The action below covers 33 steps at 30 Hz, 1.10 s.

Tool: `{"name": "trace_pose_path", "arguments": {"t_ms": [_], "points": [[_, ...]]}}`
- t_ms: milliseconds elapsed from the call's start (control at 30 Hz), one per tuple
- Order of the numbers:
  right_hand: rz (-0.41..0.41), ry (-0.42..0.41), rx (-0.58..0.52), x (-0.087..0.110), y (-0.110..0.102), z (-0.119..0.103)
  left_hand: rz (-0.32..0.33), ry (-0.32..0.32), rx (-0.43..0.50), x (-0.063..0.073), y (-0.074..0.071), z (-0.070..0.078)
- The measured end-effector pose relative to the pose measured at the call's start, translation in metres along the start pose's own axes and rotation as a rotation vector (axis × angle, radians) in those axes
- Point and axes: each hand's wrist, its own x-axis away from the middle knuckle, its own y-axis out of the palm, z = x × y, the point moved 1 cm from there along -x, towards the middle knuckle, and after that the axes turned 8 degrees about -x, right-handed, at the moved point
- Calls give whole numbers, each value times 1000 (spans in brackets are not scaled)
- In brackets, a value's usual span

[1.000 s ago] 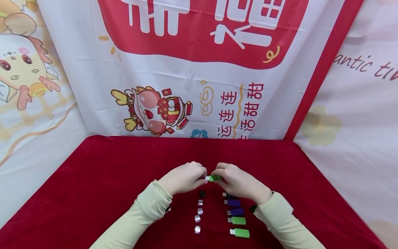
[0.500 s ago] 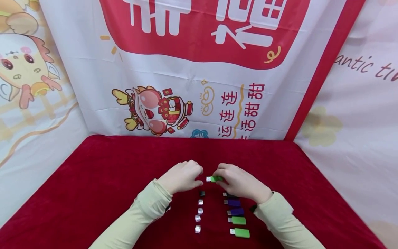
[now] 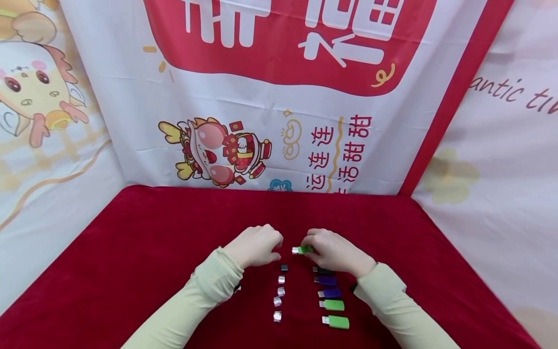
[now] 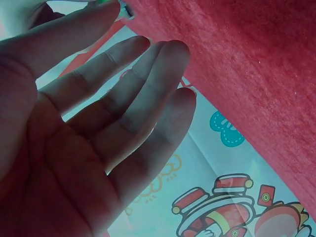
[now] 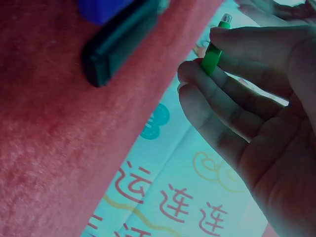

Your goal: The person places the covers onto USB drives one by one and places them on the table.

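Between the thumb and fingers of my right hand (image 3: 333, 249), a green USB stick (image 5: 212, 58) is pinched, its shiny silvery end pointing toward the left hand. My left hand (image 3: 255, 245) hovers just left of it, apart from the stick; the left wrist view shows its fingers loosely extended with nothing in them. Below the right hand a black USB stick (image 5: 121, 47) lies on the red cloth, partly covered by the hand in the head view. Near the left fingertips sits a small dark cap (image 3: 284, 267).
Below the dark cap, several small silvery caps line up, the lowest cap (image 3: 277, 316) nearest the front. To their right runs a column of sticks: a purple USB stick (image 3: 330, 293) and a green USB stick (image 3: 335, 322) among them. A printed curtain (image 3: 279, 111) rises behind the red cloth (image 3: 174, 218).
One second ago my left fingers touched the silvery end of the green USB stick; they have since let go and drawn back left. My right hand still holds the stick, slightly farther right.
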Motion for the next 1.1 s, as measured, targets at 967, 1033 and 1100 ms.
{"name": "trace_pose_path", "arguments": {"t_ms": [967, 1033, 1100], "points": [[-149, 9, 49, -14, 15, 3, 13, 26, -10, 0, 2, 1], [-157, 19, 54, -14, 15, 3, 16, 26, -11, 0, 2, 2], [-164, 31, 58, -14, 15, 3, 14, 24, -8, 1, 2, 2]]}}
